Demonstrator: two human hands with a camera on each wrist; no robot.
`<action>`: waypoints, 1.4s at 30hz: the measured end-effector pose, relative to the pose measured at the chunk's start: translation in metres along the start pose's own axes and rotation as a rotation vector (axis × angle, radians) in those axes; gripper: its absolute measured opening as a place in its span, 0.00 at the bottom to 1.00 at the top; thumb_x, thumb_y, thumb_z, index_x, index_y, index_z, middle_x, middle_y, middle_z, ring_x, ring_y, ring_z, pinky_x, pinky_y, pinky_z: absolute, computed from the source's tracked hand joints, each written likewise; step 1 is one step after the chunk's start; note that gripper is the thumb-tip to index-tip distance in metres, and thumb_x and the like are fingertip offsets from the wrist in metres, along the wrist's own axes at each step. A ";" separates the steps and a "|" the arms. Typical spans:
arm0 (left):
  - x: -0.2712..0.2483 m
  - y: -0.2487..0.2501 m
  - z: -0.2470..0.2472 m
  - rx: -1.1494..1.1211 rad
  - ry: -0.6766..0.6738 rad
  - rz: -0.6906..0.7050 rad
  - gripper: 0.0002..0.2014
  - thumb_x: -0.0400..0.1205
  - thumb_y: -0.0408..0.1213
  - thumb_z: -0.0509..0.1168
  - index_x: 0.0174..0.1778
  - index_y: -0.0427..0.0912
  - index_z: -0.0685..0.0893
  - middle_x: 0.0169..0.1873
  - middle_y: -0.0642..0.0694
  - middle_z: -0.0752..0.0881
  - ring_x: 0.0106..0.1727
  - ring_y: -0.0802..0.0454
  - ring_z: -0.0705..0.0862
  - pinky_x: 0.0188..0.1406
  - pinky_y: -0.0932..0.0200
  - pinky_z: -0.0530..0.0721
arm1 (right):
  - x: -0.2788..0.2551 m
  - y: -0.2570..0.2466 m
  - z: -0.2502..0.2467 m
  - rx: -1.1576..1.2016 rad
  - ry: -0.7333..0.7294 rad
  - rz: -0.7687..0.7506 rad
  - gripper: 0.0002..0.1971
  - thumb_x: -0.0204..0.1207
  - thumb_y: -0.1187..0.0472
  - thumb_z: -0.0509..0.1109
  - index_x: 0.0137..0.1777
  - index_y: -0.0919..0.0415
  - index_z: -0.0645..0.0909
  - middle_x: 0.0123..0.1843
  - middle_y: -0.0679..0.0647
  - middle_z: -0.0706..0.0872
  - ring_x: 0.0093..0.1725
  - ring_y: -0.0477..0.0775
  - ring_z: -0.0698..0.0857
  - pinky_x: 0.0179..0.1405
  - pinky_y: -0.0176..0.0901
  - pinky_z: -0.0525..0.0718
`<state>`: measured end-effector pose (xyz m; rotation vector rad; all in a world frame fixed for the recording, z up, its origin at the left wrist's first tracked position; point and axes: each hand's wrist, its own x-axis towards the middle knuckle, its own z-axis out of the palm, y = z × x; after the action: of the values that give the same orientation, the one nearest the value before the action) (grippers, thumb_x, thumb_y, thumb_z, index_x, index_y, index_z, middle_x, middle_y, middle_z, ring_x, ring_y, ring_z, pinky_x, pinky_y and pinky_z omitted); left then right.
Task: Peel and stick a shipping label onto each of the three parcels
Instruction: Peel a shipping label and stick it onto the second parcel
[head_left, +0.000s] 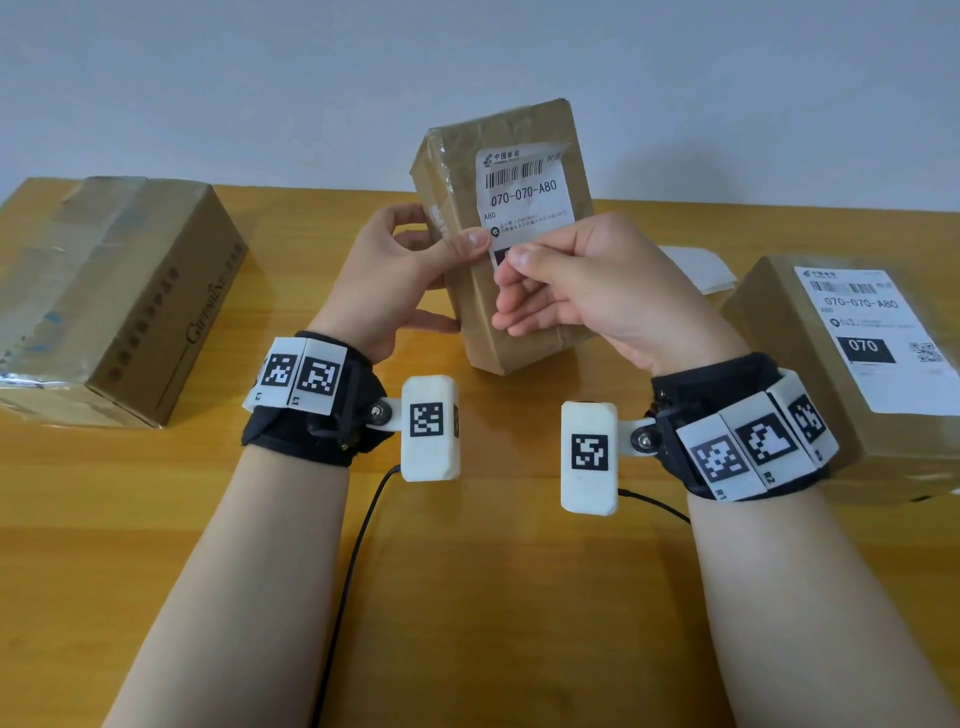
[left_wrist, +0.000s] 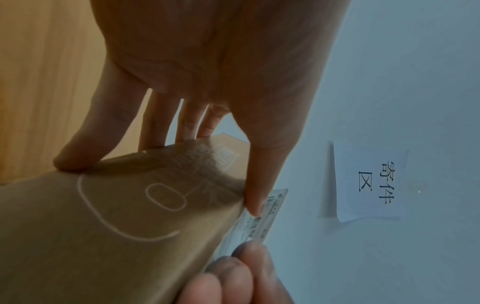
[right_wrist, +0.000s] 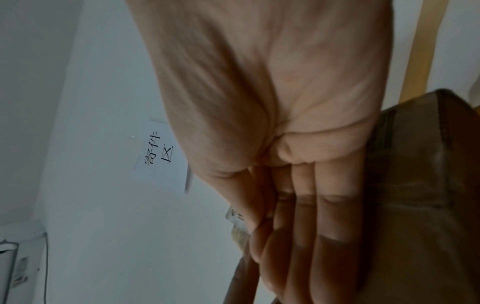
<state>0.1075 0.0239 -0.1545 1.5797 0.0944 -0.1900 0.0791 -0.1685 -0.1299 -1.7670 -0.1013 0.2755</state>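
A small brown parcel (head_left: 451, 171) stands upright above the table's middle, lifted off the wood. My left hand (head_left: 410, 260) grips its left side, fingers behind, thumb across the front at the edge of the label. A white shipping label (head_left: 524, 192) reading 070-070-A80 lies on the front face, its top right corner slightly lifted. My right hand (head_left: 571, 280) pinches the label's lower part between thumb and curled fingers and hides it. In the left wrist view the label (left_wrist: 262, 218) stands off the parcel's (left_wrist: 103, 226) edge. The right wrist view shows my right hand (right_wrist: 272, 102) against the parcel (right_wrist: 415, 185).
A larger brown box (head_left: 119, 291) without a visible label lies at the left of the wooden table (head_left: 467, 597). Another box (head_left: 769, 332) with a label (head_left: 872, 338) on top sits at the right. White backing paper (head_left: 696, 267) lies behind my right hand. A paper sign (left_wrist: 371, 181) hangs on the wall.
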 end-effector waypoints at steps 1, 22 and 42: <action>0.000 0.000 0.000 -0.004 0.008 0.001 0.31 0.80 0.44 0.81 0.76 0.42 0.76 0.59 0.45 0.94 0.55 0.46 0.96 0.38 0.39 0.94 | -0.001 -0.001 -0.001 0.000 -0.011 -0.008 0.13 0.91 0.65 0.65 0.50 0.71 0.88 0.37 0.62 0.93 0.43 0.63 0.96 0.48 0.52 0.95; 0.001 0.003 -0.007 -0.070 0.144 0.014 0.25 0.82 0.48 0.78 0.73 0.47 0.82 0.52 0.49 0.96 0.50 0.50 0.97 0.36 0.41 0.95 | 0.006 0.015 -0.006 -0.203 0.109 -0.530 0.29 0.92 0.46 0.47 0.76 0.60 0.84 0.76 0.52 0.86 0.81 0.45 0.79 0.86 0.60 0.71; -0.007 0.010 0.003 -0.011 -0.051 0.163 0.49 0.62 0.50 0.81 0.81 0.46 0.74 0.64 0.43 0.91 0.58 0.48 0.95 0.40 0.44 0.95 | -0.001 -0.010 0.007 0.646 0.057 -0.525 0.21 0.94 0.63 0.52 0.48 0.67 0.86 0.39 0.61 0.91 0.40 0.62 0.90 0.47 0.54 0.89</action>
<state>0.1019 0.0208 -0.1431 1.5625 -0.0732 -0.1020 0.0770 -0.1599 -0.1213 -1.0548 -0.3834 -0.1200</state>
